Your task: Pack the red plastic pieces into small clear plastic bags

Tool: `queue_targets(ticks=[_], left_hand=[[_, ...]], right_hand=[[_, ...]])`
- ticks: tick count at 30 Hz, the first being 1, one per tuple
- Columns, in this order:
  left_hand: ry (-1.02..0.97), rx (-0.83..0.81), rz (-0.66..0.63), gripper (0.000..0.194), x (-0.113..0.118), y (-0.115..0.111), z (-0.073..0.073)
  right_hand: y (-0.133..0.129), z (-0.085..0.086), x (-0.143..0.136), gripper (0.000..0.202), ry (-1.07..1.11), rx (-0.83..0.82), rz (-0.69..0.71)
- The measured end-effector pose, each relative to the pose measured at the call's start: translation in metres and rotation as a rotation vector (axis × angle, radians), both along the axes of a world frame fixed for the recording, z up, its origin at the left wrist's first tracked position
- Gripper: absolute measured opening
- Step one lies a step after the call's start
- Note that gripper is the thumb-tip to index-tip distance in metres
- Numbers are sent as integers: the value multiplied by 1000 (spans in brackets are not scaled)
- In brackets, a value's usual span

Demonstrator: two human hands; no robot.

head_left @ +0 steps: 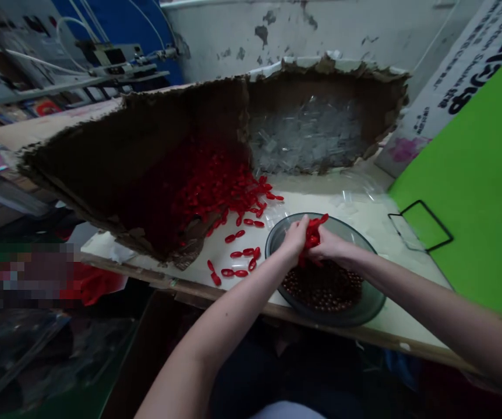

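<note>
My left hand [296, 235] and my right hand [327, 243] are close together above a round bowl [371, 299], both closed around a bunch of red plastic pieces [313, 231]. Some of the red pieces stick out at the top between my fingers. Small shiny brown balls [325, 291] fill the lower part of the bowl. To the left, several loose red figure-eight pieces [234, 236] lie on the white table [196, 265]. My fingertips are partly hidden by the pieces and by each other.
A torn cardboard box [155, 116] holds a heap of red pieces [216, 180] on its left and clear plastic tubes [307, 137] on its right. A green panel [473, 192] with a black wire handle [438, 241] stands at the right. Machinery [106, 64] is at the back left.
</note>
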State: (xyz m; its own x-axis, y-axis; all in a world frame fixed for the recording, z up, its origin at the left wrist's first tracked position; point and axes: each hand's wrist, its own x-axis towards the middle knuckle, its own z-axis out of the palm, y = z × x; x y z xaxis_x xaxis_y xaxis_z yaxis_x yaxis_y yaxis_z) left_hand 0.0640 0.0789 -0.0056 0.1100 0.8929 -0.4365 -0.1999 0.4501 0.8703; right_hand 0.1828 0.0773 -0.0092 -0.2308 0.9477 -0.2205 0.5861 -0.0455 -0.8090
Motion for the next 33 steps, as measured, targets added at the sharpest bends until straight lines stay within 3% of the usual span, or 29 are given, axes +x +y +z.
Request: queue_targets(ticks=[2, 4, 8, 11, 13, 15, 17, 20, 24, 27, 33], left_hand=[[14, -103, -121, 41, -7, 5, 4], [29, -93, -142, 39, -24, 4, 13], [137, 167, -60, 39, -87, -14, 22], [591, 350, 37, 30, -147, -34, -1], [938, 361, 31, 27, -181, -51, -26], [1067, 330, -16, 28, -202, -68, -51], [1122, 350, -78, 32, -209, -82, -69], [1234, 426, -140, 38, -201, -89, -81], [1397, 425, -112, 43, -180, -78, -78], [1518, 445, -192, 40, -170, -66, -74], [1620, 525, -327, 29, -177, -52, -75]], right_hand=[[6, -3, 12, 73, -45, -136, -1], [10, 5, 27, 82, -162, -213, -18], [1, 37, 63, 68, -179, -178, -88], [-20, 51, 84, 61, -88, -75, -123], [-35, 53, 91, 57, -26, -43, -141], [-48, 51, 93, 52, 9, -50, -154], [-57, 49, 89, 51, 22, -73, -159], [-63, 50, 75, 53, 48, -105, -130], [-64, 54, 53, 52, 89, -70, -68], [-64, 59, 39, 50, 107, -52, -23], [-61, 59, 28, 43, 144, 40, 24]])
